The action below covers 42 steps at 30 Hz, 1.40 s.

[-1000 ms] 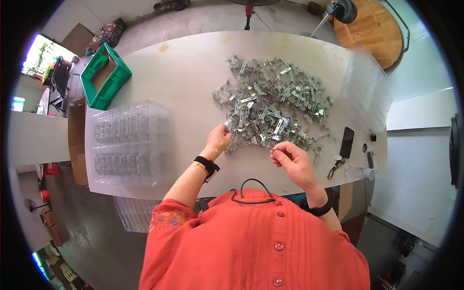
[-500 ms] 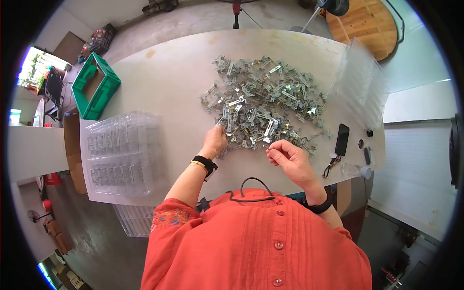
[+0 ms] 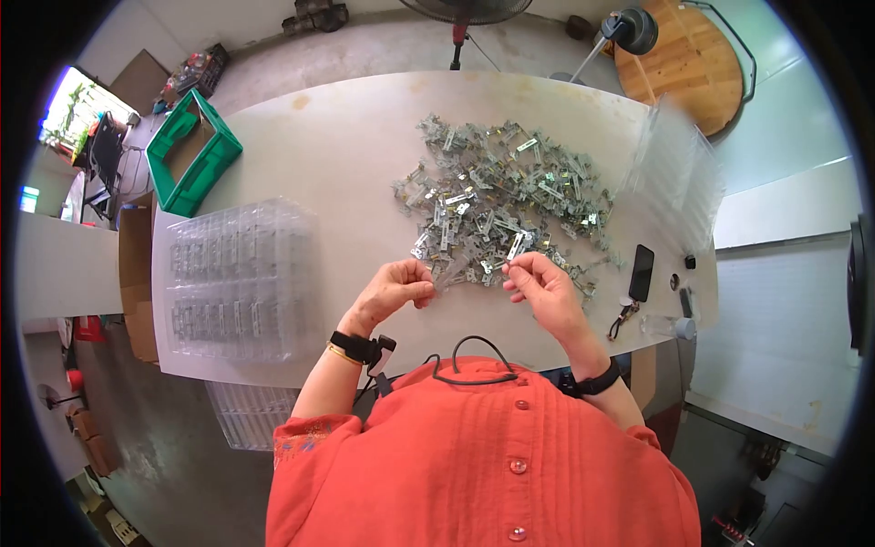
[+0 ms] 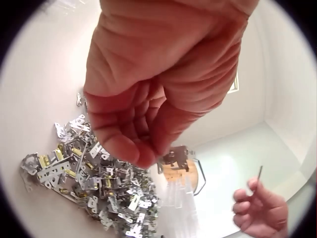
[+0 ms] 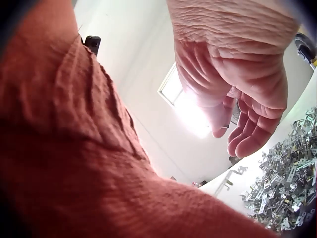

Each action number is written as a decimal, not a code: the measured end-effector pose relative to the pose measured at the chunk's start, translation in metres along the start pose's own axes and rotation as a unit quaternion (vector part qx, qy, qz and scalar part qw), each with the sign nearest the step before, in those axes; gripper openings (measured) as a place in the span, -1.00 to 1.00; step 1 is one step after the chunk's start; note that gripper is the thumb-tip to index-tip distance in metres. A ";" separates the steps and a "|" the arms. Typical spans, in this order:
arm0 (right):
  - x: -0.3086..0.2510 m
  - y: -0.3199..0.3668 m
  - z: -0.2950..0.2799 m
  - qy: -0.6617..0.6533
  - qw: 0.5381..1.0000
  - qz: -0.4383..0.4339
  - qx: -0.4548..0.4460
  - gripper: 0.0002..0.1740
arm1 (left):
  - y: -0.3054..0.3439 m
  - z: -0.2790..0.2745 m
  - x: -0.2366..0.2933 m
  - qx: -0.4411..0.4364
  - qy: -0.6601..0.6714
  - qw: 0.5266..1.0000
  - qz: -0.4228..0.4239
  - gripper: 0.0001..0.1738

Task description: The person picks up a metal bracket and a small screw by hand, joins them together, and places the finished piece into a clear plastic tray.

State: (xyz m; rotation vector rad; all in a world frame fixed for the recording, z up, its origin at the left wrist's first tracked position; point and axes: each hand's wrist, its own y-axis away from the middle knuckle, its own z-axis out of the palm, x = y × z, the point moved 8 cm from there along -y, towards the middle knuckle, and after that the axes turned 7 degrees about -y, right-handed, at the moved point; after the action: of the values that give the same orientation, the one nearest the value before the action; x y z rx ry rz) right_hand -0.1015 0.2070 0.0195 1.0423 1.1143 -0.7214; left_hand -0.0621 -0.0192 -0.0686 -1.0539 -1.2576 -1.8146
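Observation:
My left hand point(image 3: 399, 286) is drawn just off the near left edge of a heap of small metal brackets point(image 3: 510, 196). Between its thumb and fingertips it pinches one flat, notched metal bracket point(image 4: 178, 157), partly covered by the fingers in the left wrist view. Level with it, on the other side, my right hand point(image 3: 550, 294) is raised near the front of the heap. It pinches a thin dark rod point(image 4: 260, 173) that sticks up past thumb and forefinger. In the right wrist view the right hand's point(image 5: 237, 74) fingers are bent.
Clear plastic trays with brackets in rows point(image 3: 232, 278) lie at the table's left, below a green crate point(image 3: 223, 155). More clear trays point(image 3: 670, 173) stand at the right. A phone point(image 3: 642, 273) and a small clear bottle point(image 3: 670, 326) lie near the right edge.
My left hand has come back from the heap's edge toward me, now with a bracket in its fingertips. The right hand stays nearly in place with the rod.

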 end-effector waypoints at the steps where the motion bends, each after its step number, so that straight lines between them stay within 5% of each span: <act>1: -0.001 -0.004 0.003 -0.009 1.000 -0.009 0.004 -0.84 | 0.008 0.005 0.005 -0.013 0.015 1.000 0.004 -0.86; 15: -0.017 -0.003 0.084 0.068 0.994 -0.065 -0.058 -0.88 | 0.061 0.005 0.012 -0.067 -0.003 0.998 0.020 -0.77; 22: -0.019 -0.006 0.101 0.061 0.996 -0.061 -0.028 -0.86 | 0.079 -0.003 0.041 0.029 -0.140 0.979 0.146 -0.61; 29: -0.018 -0.008 0.119 0.096 0.993 -0.062 -0.032 -0.85 | 0.089 -0.003 0.055 0.025 -0.173 0.967 0.187 -0.55; 35: -0.015 -0.008 0.138 0.075 0.995 -0.044 -0.056 -0.86 | 0.095 0.003 0.060 0.093 -0.238 0.936 0.241 -0.73; 38: -0.013 -0.012 0.138 0.093 0.993 -0.041 -0.055 -0.86 | 0.083 0.003 0.044 0.084 -0.233 0.953 0.174 -0.77; 40: -0.028 -0.016 0.137 0.114 0.983 -0.142 -0.038 -0.86 | 0.085 0.003 0.042 0.071 -0.211 0.960 0.167 -0.76; 42: -0.033 -0.015 0.130 0.072 0.990 -0.115 -0.029 -0.87 | 0.085 -0.009 0.034 0.096 -0.073 0.984 0.129 -0.74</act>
State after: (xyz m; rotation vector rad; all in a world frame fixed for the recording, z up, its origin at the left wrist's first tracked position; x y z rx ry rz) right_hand -0.0781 0.0801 0.0578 0.9359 1.3882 -0.8013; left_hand -0.0057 -0.0559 -0.0058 -1.1962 -1.2863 -1.4144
